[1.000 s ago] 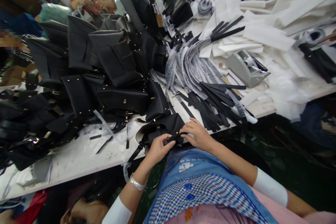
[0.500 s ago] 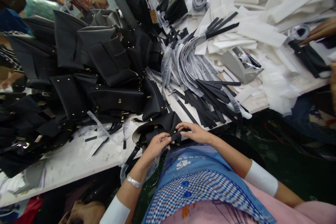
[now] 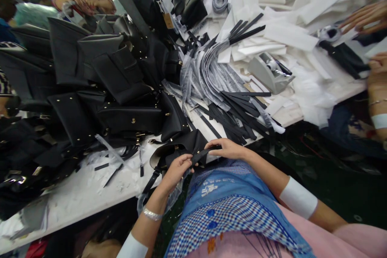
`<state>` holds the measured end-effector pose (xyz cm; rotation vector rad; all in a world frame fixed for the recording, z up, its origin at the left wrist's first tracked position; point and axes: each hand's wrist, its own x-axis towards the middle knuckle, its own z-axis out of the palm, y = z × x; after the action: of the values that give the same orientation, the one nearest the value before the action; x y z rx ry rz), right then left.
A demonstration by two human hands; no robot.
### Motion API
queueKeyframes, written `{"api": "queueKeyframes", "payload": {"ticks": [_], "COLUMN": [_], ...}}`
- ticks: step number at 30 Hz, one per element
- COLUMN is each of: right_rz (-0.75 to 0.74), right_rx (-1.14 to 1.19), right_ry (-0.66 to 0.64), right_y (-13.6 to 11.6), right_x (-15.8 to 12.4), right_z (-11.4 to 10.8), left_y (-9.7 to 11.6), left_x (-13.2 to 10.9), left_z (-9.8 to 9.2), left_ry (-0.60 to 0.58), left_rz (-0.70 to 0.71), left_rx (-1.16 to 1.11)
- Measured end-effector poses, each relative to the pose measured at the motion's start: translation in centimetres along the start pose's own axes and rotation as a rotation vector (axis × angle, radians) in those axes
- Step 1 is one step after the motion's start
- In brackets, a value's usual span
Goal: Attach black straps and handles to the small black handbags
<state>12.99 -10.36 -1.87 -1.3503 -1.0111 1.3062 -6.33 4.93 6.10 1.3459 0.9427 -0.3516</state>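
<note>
A black leather bag (image 3: 184,145) lies at the near edge of the white table (image 3: 84,191), right in front of me. My left hand (image 3: 175,171) pinches a narrow black strap (image 3: 200,155) that runs up to my right hand (image 3: 226,148). My right hand is closed on the strap's other end, above the bag. Both hands sit over the table edge, close to my blue checked apron.
A big heap of black bags (image 3: 99,84) fills the left of the table. Loose black straps (image 3: 238,113), some in clear wrap, fan out in the middle. A grey tape dispenser (image 3: 269,73) and white foam sheets (image 3: 290,36) lie right. Other people's hands (image 3: 367,16) work at the far right.
My hands have drawn slightly apart, stretching the strap between them, with the right hand lifting a little. Another person's hands have come into view at the right edge.
</note>
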Motion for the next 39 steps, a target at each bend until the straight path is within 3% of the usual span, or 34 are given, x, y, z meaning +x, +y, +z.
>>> {"api": "queueKeyframes", "payload": {"ticks": [4, 8, 12, 16, 20, 26, 31, 39], "right_rz": [-0.028, -0.001, 0.085, 0.261, 0.487, 0.523, 0.564, 0.527], "right_rx": [-0.093, -0.251, -0.052, 0.342, 0.464, 0.749, 0.743, 0.728], "right_ry": [0.120, 0.328, 0.486, 0.526, 0.508, 0.453, 0.435, 0.496], "right_y": [1.1, 2.7, 3.7, 3.8, 2.9, 2.0, 3.0, 3.3], "right_x": [0.0, -0.3, -0.3, 0.0, 0.3, 1.2, 2.3, 2.8], "right_z": [-0.2, -0.7, -0.6, 0.4, 2.2, 5.2, 6.1, 6.1], "left_y": [-0.1, -0.6, -0.9, -0.9, -0.8, -2.1, -3.4, -1.7], "left_x": [0.2, 0.3, 0.3, 0.4, 0.4, 0.3, 0.0, -1.3], "left_z": [-0.1, -0.3, -0.3, -0.2, -0.2, -0.2, 0.3, 0.2], "left_ry": [0.000, -0.026, -0.010, -0.008, -0.008, -0.067, -0.085, 0.005], "left_rz": [0.043, 0.088, 0.081, 0.073, 0.079, 0.087, 0.064, -0.005], "left_rx": [0.036, 0.052, 0.063, 0.051, 0.043, 0.065, 0.104, 0.054]}}
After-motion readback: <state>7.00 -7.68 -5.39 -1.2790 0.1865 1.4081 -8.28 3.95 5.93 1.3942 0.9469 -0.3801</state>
